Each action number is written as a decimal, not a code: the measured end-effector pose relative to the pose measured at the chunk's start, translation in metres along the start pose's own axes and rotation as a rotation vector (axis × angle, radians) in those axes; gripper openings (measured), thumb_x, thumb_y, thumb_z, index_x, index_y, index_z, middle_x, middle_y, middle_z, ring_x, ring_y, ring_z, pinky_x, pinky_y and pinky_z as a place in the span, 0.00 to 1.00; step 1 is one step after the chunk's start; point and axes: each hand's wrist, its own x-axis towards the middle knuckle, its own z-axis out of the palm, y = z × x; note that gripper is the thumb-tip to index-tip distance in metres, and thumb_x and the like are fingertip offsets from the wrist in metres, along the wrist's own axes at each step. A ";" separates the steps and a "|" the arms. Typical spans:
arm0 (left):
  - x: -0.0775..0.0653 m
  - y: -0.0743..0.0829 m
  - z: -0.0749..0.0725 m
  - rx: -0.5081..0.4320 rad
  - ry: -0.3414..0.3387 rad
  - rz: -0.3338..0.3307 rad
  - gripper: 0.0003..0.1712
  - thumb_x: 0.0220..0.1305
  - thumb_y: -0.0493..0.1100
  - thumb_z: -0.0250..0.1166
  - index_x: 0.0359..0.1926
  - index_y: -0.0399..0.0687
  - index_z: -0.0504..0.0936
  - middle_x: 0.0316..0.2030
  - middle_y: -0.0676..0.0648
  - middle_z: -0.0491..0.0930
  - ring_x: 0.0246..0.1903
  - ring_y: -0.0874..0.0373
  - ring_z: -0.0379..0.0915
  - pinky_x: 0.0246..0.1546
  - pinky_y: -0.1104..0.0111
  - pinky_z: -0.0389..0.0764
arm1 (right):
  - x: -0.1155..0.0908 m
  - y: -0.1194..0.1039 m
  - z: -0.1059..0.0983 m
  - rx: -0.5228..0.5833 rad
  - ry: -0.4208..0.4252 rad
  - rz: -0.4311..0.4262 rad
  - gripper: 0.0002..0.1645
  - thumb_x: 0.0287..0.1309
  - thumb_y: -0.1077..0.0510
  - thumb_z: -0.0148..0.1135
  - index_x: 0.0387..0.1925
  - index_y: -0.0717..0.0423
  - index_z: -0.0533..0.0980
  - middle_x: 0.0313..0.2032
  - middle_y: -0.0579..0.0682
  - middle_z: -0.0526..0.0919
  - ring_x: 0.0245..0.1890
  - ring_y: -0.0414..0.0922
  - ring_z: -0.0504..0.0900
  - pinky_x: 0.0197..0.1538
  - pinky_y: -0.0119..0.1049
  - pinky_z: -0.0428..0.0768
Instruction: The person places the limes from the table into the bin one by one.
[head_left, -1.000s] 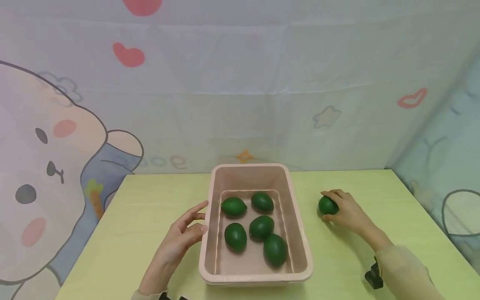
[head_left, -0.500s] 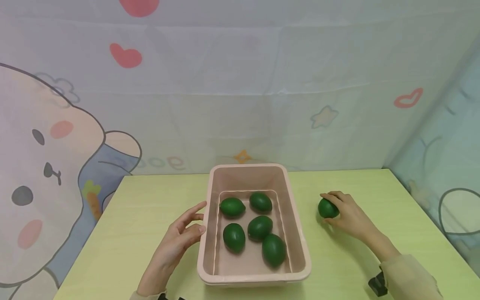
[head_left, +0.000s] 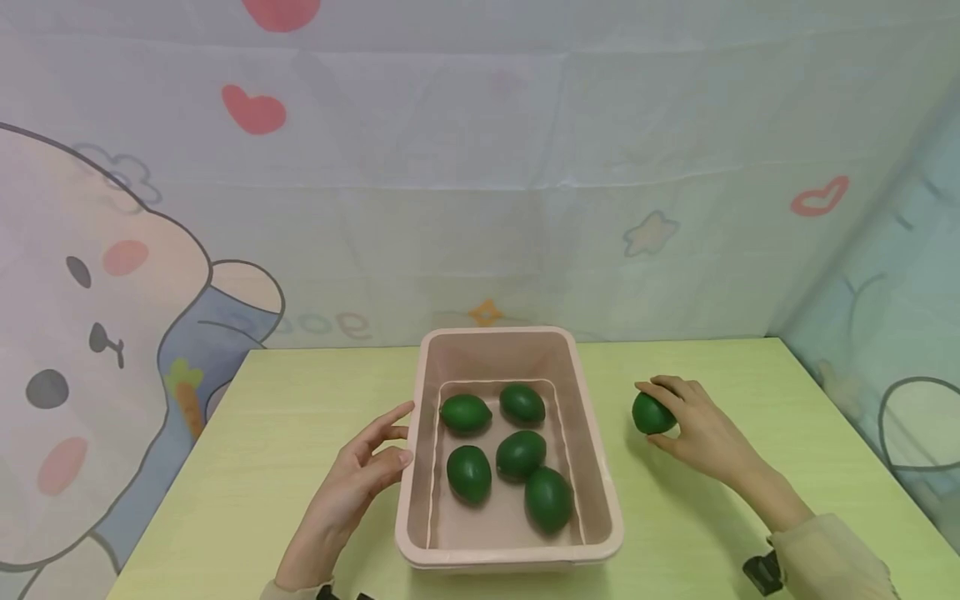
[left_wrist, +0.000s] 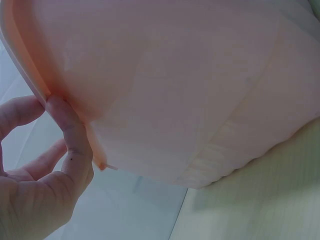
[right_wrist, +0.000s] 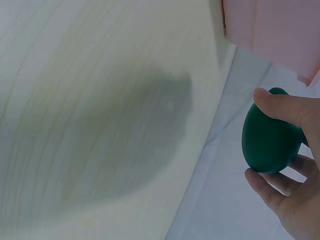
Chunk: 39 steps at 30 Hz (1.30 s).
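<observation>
My right hand (head_left: 701,433) holds a dark green lime (head_left: 652,414) to the right of the bin, thumb on one side and fingers on the other. In the right wrist view this lime (right_wrist: 270,135) looks raised off the table, its shadow falling apart from it. A pale pink rectangular bin (head_left: 510,557) stands in the middle, with several similar limes (head_left: 521,456) lying on its floor. At the bin's left side is my left hand (head_left: 352,483), thumb and fingertips touching the outer rim. The left wrist view shows those fingertips (left_wrist: 62,112) against the rim edge.
The light yellow-green table (head_left: 300,400) runs back to a printed cloth (head_left: 480,183) that hangs behind it. Another cloth (head_left: 922,350) hangs along the right side. A black wrist device (head_left: 763,573) sits on my right wrist.
My right hand has closed its hold on the lime and lifted it slightly, with a small shift to the left. The left hand and the bin stay where they were.
</observation>
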 end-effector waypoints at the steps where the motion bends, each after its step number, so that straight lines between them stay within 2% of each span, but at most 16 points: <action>1: 0.000 0.000 0.000 0.000 0.001 0.000 0.35 0.65 0.36 0.59 0.72 0.47 0.60 0.51 0.46 0.70 0.40 0.64 0.79 0.47 0.67 0.81 | 0.001 -0.001 -0.001 0.000 0.002 -0.003 0.43 0.39 0.61 0.78 0.61 0.56 0.71 0.56 0.61 0.73 0.53 0.60 0.72 0.47 0.54 0.79; 7: 0.000 0.000 0.000 0.001 0.002 0.002 0.35 0.65 0.35 0.59 0.72 0.46 0.60 0.51 0.46 0.70 0.41 0.63 0.79 0.47 0.66 0.81 | 0.003 -0.008 -0.010 -0.018 0.007 -0.023 0.44 0.38 0.60 0.78 0.61 0.55 0.71 0.56 0.61 0.73 0.53 0.60 0.72 0.47 0.55 0.80; 15: 0.000 0.000 -0.001 -0.001 0.000 0.006 0.35 0.65 0.35 0.59 0.72 0.46 0.59 0.51 0.47 0.69 0.40 0.64 0.79 0.48 0.67 0.81 | 0.007 -0.012 -0.019 -0.053 0.058 -0.069 0.46 0.35 0.59 0.80 0.61 0.54 0.71 0.56 0.60 0.73 0.53 0.59 0.72 0.46 0.54 0.80; 29: -0.001 0.004 0.003 0.002 0.031 -0.019 0.35 0.63 0.36 0.60 0.71 0.48 0.62 0.52 0.44 0.68 0.43 0.61 0.79 0.48 0.67 0.81 | 0.014 -0.026 -0.029 -0.049 0.090 -0.101 0.45 0.36 0.58 0.79 0.60 0.54 0.71 0.55 0.60 0.73 0.51 0.58 0.73 0.44 0.52 0.81; 39: -0.002 0.003 0.002 -0.001 0.028 -0.017 0.35 0.64 0.36 0.60 0.71 0.48 0.61 0.52 0.44 0.67 0.42 0.61 0.79 0.47 0.67 0.81 | 0.019 -0.038 -0.042 -0.042 0.112 -0.133 0.44 0.37 0.57 0.79 0.60 0.54 0.71 0.55 0.58 0.73 0.50 0.56 0.73 0.43 0.50 0.80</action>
